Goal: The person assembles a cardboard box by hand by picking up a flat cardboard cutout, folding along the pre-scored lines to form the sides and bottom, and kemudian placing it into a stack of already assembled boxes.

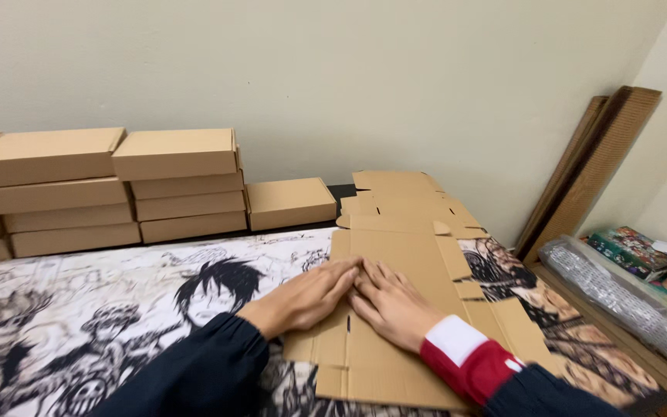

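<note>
A flat, unfolded brown cardboard box blank (407, 255) lies on a table covered by a black-and-white comic-print mat (102, 309). My left hand (306, 297) and my right hand (391, 301) both rest flat on the blank, fingers together, fingertips touching near its middle. Neither hand grips anything. More flat blanks (395, 189) lie stacked under and behind it, toward the wall.
Stacks of folded shallow cardboard boxes (110, 189) line the wall at left, with one single box (289, 202) beside them. Corrugated sheets (596, 166) lean in the right corner. A bubble-wrap roll (619, 297) and colourful boxes (631, 251) sit at right.
</note>
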